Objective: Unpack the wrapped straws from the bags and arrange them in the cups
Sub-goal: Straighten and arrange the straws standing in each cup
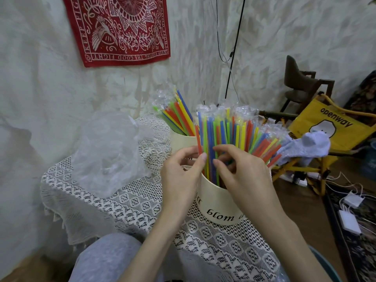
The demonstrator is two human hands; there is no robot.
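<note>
The near cream cup (218,202) stands on the lace-covered table (130,202), packed with wrapped coloured straws (225,131) that fan to the right. The left hand (181,171) and right hand (240,171) both reach in at the rim, each grip narrow, fingers curled and pinching straws. A second cup (182,140) just behind holds a smaller bunch of straws (179,115), and crumpled clear bags (107,151) lie on the table's left side.
</note>
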